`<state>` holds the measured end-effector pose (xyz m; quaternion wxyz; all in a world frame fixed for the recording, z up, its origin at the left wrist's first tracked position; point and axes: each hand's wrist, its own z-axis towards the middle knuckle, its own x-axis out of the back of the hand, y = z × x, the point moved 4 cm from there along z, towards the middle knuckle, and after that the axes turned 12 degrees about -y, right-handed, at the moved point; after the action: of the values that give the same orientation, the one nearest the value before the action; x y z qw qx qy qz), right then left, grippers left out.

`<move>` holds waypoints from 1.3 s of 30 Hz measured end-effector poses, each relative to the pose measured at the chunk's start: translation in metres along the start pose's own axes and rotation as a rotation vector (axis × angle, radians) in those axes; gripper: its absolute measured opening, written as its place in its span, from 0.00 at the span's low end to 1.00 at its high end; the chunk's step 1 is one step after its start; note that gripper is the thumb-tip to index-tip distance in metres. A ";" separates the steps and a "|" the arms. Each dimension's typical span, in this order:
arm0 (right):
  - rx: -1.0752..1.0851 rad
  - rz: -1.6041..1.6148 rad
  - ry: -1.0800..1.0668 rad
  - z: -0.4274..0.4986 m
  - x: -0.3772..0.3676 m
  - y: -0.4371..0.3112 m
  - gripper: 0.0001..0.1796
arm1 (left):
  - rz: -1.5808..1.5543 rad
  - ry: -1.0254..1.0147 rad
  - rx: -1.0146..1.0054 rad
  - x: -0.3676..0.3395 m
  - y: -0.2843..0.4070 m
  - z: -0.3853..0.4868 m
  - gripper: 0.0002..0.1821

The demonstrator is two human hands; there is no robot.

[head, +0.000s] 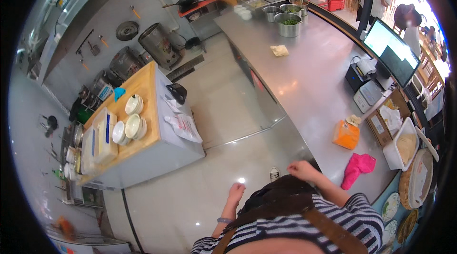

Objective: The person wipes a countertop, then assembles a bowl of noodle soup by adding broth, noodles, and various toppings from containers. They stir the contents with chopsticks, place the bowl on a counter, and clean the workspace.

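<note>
My left hand (236, 192) hangs over the tiled floor (200, 197) with its fingers curled and nothing visible in it. Just off the near edge of the steel counter (264, 40), my right hand (302, 171) is loosely closed, also with nothing visible in it. A pink cloth or glove (358, 169) lies on the counter to the right of that hand. Beyond it sits an orange packet (346, 135) with a crumpled pale cloth (353, 120) against it. Another pale cloth (279, 50) rests farther along the counter.
Steel pots of chopped greens (290, 22) stand at the counter's far end. A monitor (391, 51) and a white bin (401, 145) line its right side. To the left, a wood-topped unit (151, 86) carries stacked bowls (135, 126) and plastic containers (107, 134). People stand beyond the counter.
</note>
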<state>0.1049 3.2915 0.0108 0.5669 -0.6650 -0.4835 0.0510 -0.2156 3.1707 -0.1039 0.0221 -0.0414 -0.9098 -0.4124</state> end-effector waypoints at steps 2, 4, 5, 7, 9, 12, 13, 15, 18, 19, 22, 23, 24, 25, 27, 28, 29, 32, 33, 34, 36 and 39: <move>-0.020 0.012 0.037 0.039 0.039 -0.008 0.12 | -0.016 -0.010 -0.209 0.006 0.059 0.034 0.11; -0.031 -0.084 0.057 0.075 0.077 -0.019 0.12 | 0.085 0.018 -0.262 0.018 0.108 0.062 0.10; 0.020 -0.090 0.080 0.088 0.095 -0.026 0.12 | 0.122 0.020 -0.318 0.018 0.127 0.073 0.09; 0.074 -0.089 0.114 0.117 0.129 -0.038 0.12 | -0.001 0.008 -0.236 0.017 0.148 0.094 0.09; 0.045 -0.068 0.127 0.145 0.159 -0.045 0.11 | -0.013 -0.037 -0.200 0.013 0.168 0.117 0.10; 0.050 -0.045 0.185 0.185 0.196 -0.045 0.11 | 0.097 -0.210 -0.059 0.010 0.191 0.153 0.09; 0.052 -0.041 0.215 0.199 0.208 -0.042 0.11 | 0.100 -0.219 -0.092 0.012 0.204 0.167 0.08; 0.020 -0.072 0.288 0.231 0.235 -0.033 0.10 | 0.135 -0.248 -0.094 0.024 0.232 0.204 0.09; -0.030 -0.134 0.441 0.282 0.282 -0.015 0.10 | 0.122 -0.277 -0.107 0.035 0.272 0.262 0.09; -0.060 -0.158 0.498 0.303 0.302 -0.012 0.11 | 0.100 -0.291 -0.157 0.043 0.291 0.282 0.09; -0.146 -0.251 0.682 0.361 0.357 -0.013 0.12 | 0.218 -0.372 -0.239 0.064 0.351 0.342 0.08; -0.176 -0.264 0.712 0.378 0.372 -0.011 0.12 | 0.249 -0.352 -0.234 0.071 0.367 0.359 0.08; -0.211 -0.279 0.738 0.397 0.386 -0.010 0.13 | 0.239 -0.359 -0.237 0.077 0.382 0.374 0.09; -0.239 -0.295 0.768 0.416 0.400 -0.008 0.13 | 0.232 -0.360 -0.244 0.083 0.400 0.389 0.10; -0.366 -0.337 0.701 0.447 0.411 0.005 0.13 | 0.193 -0.380 -0.292 0.095 0.430 0.411 0.09; -0.422 -0.383 0.663 0.461 0.414 0.014 0.12 | 0.200 -0.374 -0.270 0.099 0.441 0.420 0.09; -0.421 -0.335 0.702 0.470 0.415 0.023 0.12 | 0.205 -0.376 -0.266 0.103 0.451 0.427 0.09; -0.397 -0.236 0.797 0.486 0.419 0.053 0.12 | 0.197 -0.408 -0.252 0.102 0.476 0.443 0.09; -0.393 -0.179 0.803 0.488 0.425 0.063 0.12 | 0.194 -0.420 -0.220 0.099 0.480 0.445 0.10; -0.460 -0.104 0.782 0.487 0.431 0.074 0.12 | 0.197 -0.459 -0.235 0.092 0.486 0.447 0.10; -0.340 0.303 0.887 0.466 0.442 0.088 0.12 | 0.221 -0.521 -0.223 0.077 0.494 0.449 0.10; -0.216 0.705 0.986 0.414 0.446 0.095 0.12 | 0.240 -0.572 -0.261 0.055 0.506 0.452 0.10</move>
<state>0.1403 3.9068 0.0033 0.6020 -0.7840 0.0821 -0.1272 -0.2262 3.8455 -0.0187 -0.1912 -0.2648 -0.8073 -0.4914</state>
